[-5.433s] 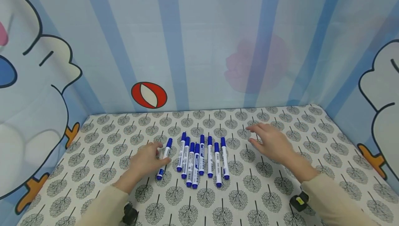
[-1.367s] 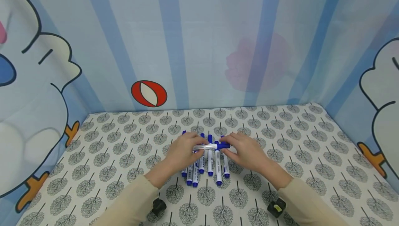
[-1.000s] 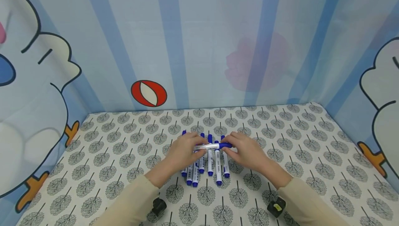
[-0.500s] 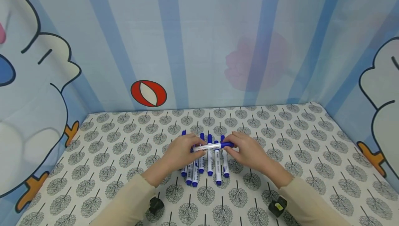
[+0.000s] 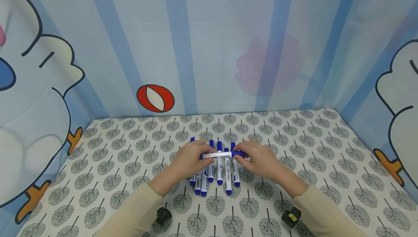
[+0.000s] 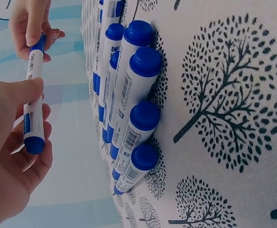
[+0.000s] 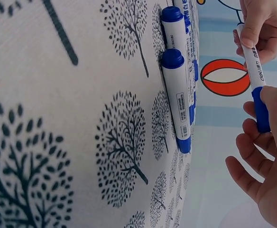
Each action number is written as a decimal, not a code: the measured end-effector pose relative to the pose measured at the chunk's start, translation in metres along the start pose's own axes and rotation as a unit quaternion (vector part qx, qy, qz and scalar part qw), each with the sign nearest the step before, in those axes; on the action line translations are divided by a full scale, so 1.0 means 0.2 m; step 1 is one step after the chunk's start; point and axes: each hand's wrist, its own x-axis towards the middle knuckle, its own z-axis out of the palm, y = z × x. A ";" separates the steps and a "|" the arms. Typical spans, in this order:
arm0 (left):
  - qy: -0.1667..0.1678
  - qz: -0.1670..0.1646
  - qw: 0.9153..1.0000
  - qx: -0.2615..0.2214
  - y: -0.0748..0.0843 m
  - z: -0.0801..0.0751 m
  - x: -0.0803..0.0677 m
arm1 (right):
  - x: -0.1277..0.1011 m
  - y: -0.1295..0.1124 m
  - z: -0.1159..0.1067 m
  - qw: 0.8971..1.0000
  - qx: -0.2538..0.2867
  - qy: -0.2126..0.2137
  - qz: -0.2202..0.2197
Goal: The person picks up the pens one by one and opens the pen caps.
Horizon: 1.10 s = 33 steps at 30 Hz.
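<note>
A whiteboard marker (image 5: 219, 155) with a white barrel and blue cap lies level between both hands, raised over a row of like markers (image 5: 228, 173). My left hand (image 5: 189, 159) pinches its barrel between thumb and fingers; the blue tail end (image 6: 34, 145) sticks out past them in the left wrist view. At the other end, my right hand (image 5: 259, 158) grips the blue cap (image 7: 260, 109) with thumb and fingertips. The cap sits against the barrel, with no gap showing. The hands and held marker hide parts of the row behind them.
The row of markers lies side by side on a tree-print tablecloth (image 5: 130, 171), caps pointing to the back. A striped cartoon backdrop (image 5: 215, 48) stands along the rear, with more cartoon panels at both sides. Small black wrist devices (image 5: 164, 216) hang below the sleeves.
The leftmost marker was picked off the cloth by the left hand and brought over the row. The right hand came in from the right and took its cap. Lately the marker shifted slightly right.
</note>
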 end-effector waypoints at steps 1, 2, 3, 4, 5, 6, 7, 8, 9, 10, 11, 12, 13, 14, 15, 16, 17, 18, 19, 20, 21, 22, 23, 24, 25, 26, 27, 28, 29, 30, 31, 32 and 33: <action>0.002 0.001 1.000 0.002 0.00 0.00 0.00 | 0.00 0.00 0.00 1.000 -0.001 0.000 -0.002; 0.004 0.003 1.000 0.005 0.00 0.00 0.00 | 0.00 0.00 0.00 1.000 -0.001 0.000 -0.004; 0.005 0.004 1.000 0.009 0.00 -0.01 0.00 | 0.00 0.00 0.00 1.000 0.001 0.001 -0.006; 0.007 0.006 1.000 0.014 0.00 -0.01 0.00 | 0.00 0.00 0.00 1.000 0.002 0.002 -0.008; 0.009 0.008 1.000 0.020 0.00 -0.01 0.00 | 0.00 0.00 0.00 1.000 0.002 0.003 -0.011; 0.011 0.010 1.000 0.026 0.01 -0.01 0.00 | 0.01 0.00 0.00 1.000 0.002 0.004 -0.014; 0.014 0.014 0.999 0.030 0.01 -0.01 0.00 | 0.01 0.00 -0.01 1.000 0.005 0.005 -0.016; 0.018 0.018 0.999 0.034 0.01 -0.01 0.00 | 0.01 0.00 -0.01 1.000 0.009 0.005 -0.017; 0.021 0.023 0.999 0.038 0.01 -0.01 0.00 | 0.01 0.00 -0.01 1.000 0.013 0.005 -0.018; 0.025 0.029 0.998 0.041 0.01 -0.01 0.00 | 0.01 0.00 -0.02 1.000 0.017 0.004 -0.019; 0.029 0.034 0.998 0.043 0.01 -0.01 0.00 | 0.01 0.00 -0.02 1.000 0.021 0.001 -0.019; 0.032 0.041 0.998 0.044 0.01 -0.01 0.00 | 0.01 0.00 -0.02 0.999 0.026 -0.002 -0.018; 0.037 0.046 0.997 0.048 0.00 -0.01 0.00 | 0.01 0.00 -0.03 0.999 0.034 -0.004 -0.018; 0.043 0.052 0.996 0.055 0.00 -0.01 0.00 | 0.01 0.01 -0.03 0.999 0.042 -0.008 -0.016; 0.049 0.054 0.995 0.063 -0.01 -0.02 -0.01 | 0.00 0.02 -0.03 0.999 0.049 -0.012 -0.012; 0.054 0.055 0.995 0.069 -0.02 -0.02 -0.01 | -0.01 0.03 -0.04 0.998 0.054 -0.013 -0.005; 0.057 0.053 0.994 0.073 -0.04 -0.03 -0.02 | -0.02 0.05 -0.04 0.998 0.058 -0.013 0.005; 0.060 0.051 0.994 0.080 -0.05 -0.04 -0.03 | -0.03 0.07 -0.05 0.998 0.061 -0.010 0.014; 0.062 0.047 0.993 0.085 -0.07 -0.05 -0.05 | -0.04 0.09 -0.06 0.998 0.063 -0.007 0.020; 0.061 0.043 0.993 0.086 -0.08 -0.06 -0.06 | -0.06 0.11 -0.08 0.997 0.065 -0.005 0.028; 0.060 0.040 0.994 0.084 -0.09 -0.07 -0.07 | -0.07 0.13 -0.09 0.997 0.066 -0.003 0.032; 0.059 0.040 0.994 0.081 -0.10 -0.07 -0.08 | -0.08 0.14 -0.10 0.997 0.063 -0.001 0.035; 0.061 0.043 0.994 0.079 -0.11 -0.08 -0.09 | -0.08 0.15 -0.11 0.997 0.062 0.001 0.035; 0.064 0.046 0.994 0.082 -0.11 -0.08 -0.09 | -0.08 0.16 -0.12 0.998 0.062 0.001 0.033; 0.066 0.048 0.993 0.081 -0.11 -0.08 -0.09 | -0.08 0.16 -0.12 0.997 0.063 0.000 0.033; 0.069 0.050 0.993 0.081 -0.11 -0.08 -0.09 | -0.08 0.16 -0.13 0.997 0.064 0.000 0.036; 0.071 0.051 0.993 0.082 -0.11 -0.08 -0.09 | -0.08 0.16 -0.13 0.997 0.062 0.000 0.040; 0.071 0.049 0.993 0.083 -0.11 -0.08 -0.09 | -0.08 0.16 -0.13 0.997 0.059 0.001 0.043; 0.069 0.045 0.993 0.084 -0.11 -0.08 -0.09 | -0.08 0.16 -0.13 0.997 0.060 0.001 0.045; 0.065 0.039 0.993 0.086 -0.11 -0.08 -0.09 | -0.08 0.16 -0.13 0.997 0.061 0.000 0.049; 0.060 0.033 0.994 0.087 -0.11 -0.09 -0.09 | -0.08 0.16 -0.13 0.997 0.061 0.000 0.052; 0.057 0.028 0.994 0.088 -0.11 -0.08 -0.09 | -0.08 0.16 -0.12 0.997 0.061 0.000 0.055; 0.054 0.022 0.994 0.090 -0.11 -0.08 -0.09 | -0.08 0.15 -0.12 0.996 0.061 0.000 0.058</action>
